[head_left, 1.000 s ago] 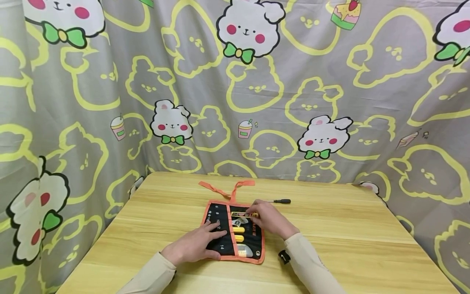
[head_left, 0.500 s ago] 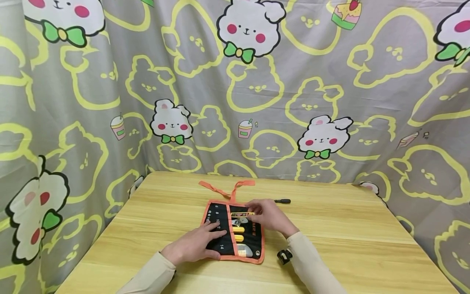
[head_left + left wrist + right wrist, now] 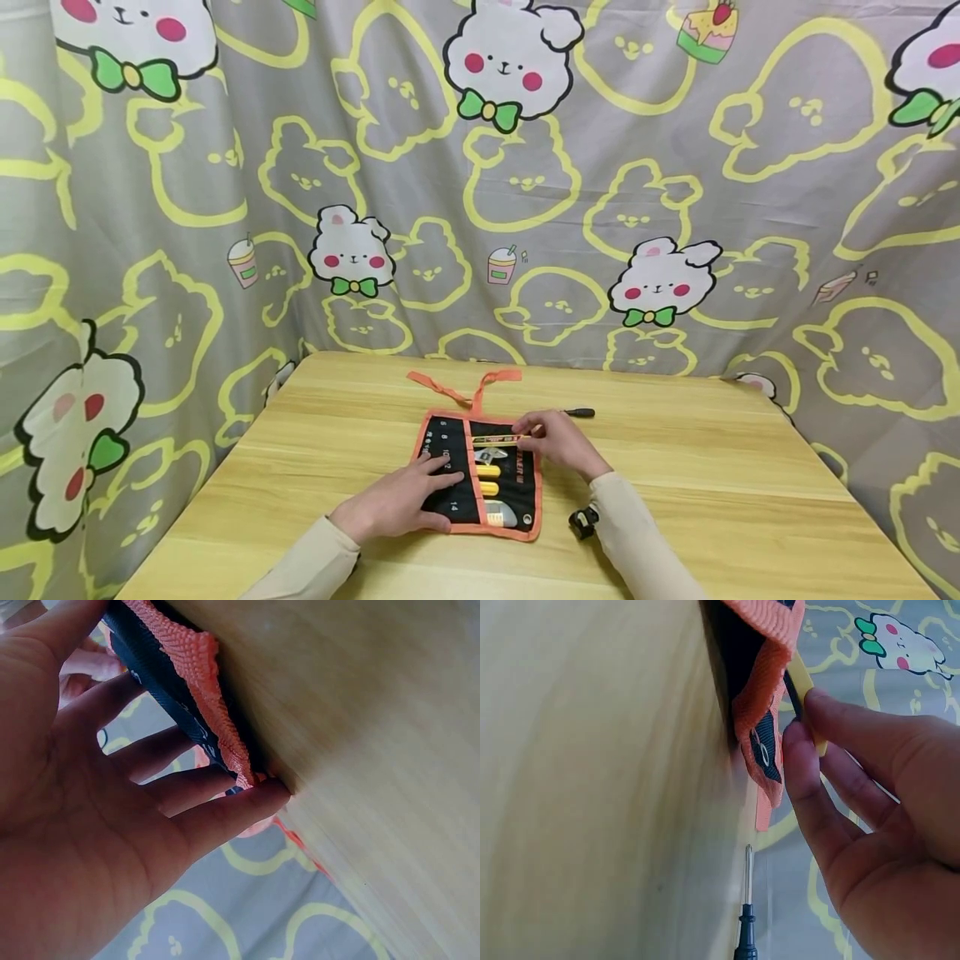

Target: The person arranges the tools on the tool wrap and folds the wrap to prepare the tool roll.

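A black tool roll (image 3: pixel 457 492) with orange edging lies unrolled on the table. My left hand (image 3: pixel 401 497) rests on its left, numbered part with fingers spread; in the left wrist view, the little finger of that hand (image 3: pixel 97 787) reaches past the orange edge. My right hand (image 3: pixel 558 442) pinches the end of a slim, flat yellow tool (image 3: pixel 801 682) with a printed label, between thumb and fingers. The tool lies across the roll's top pocket. Below it sit an adjustable wrench (image 3: pixel 491 456), two yellow handles (image 3: pixel 488 471) and a grey-and-yellow utility knife (image 3: pixel 501 513).
A screwdriver (image 3: pixel 747 926) with a black handle lies on the wooden table (image 3: pixel 720 483) beyond my right hand. Orange ties (image 3: pixel 480 392) stretch from the roll's far edge. A small black item (image 3: pixel 583 523) is beside the right sleeve. A patterned curtain (image 3: pixel 525 208) hangs behind.
My right hand has shifted slightly right, and its fingers have changed their hold at the yellow tool's end. More of the tool's label shows now than half a second ago. The left hand stays put.
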`<state>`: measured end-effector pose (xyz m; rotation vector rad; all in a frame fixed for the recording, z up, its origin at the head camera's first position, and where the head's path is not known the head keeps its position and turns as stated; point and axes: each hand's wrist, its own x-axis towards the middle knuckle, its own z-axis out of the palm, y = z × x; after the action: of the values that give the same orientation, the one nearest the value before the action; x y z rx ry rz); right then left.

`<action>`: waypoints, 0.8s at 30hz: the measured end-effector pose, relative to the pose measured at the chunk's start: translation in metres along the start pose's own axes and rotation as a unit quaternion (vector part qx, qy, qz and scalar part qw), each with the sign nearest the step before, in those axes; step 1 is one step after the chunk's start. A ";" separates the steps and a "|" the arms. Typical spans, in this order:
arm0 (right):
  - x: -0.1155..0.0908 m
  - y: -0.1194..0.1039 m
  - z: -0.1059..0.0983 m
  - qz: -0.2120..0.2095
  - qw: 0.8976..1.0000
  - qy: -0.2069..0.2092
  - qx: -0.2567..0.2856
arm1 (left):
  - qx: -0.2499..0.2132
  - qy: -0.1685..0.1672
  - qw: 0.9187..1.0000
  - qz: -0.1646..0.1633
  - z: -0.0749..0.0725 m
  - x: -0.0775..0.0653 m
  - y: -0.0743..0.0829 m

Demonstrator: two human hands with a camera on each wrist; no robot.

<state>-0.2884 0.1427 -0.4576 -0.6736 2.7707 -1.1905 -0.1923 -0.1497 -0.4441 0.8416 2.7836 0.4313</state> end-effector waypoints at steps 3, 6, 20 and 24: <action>0.003 0.000 0.001 -0.003 1.000 0.005 -0.010 | 0.000 0.003 1.000 0.001 0.001 0.001 -0.001; 0.007 -0.003 0.001 -0.010 1.000 0.006 -0.026 | -0.001 0.002 1.000 0.001 0.000 0.001 -0.001; 0.012 -0.011 0.004 -0.024 0.997 -0.009 -0.070 | -0.009 0.001 1.000 0.002 0.000 0.001 -0.001; 0.015 -0.013 0.008 -0.029 0.993 -0.022 -0.108 | -0.007 0.003 1.000 0.004 0.000 0.002 -0.001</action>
<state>-0.2950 0.1235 -0.4522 -0.7932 2.8866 -0.8786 -0.1941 -0.1495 -0.4442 0.8486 2.7805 0.4555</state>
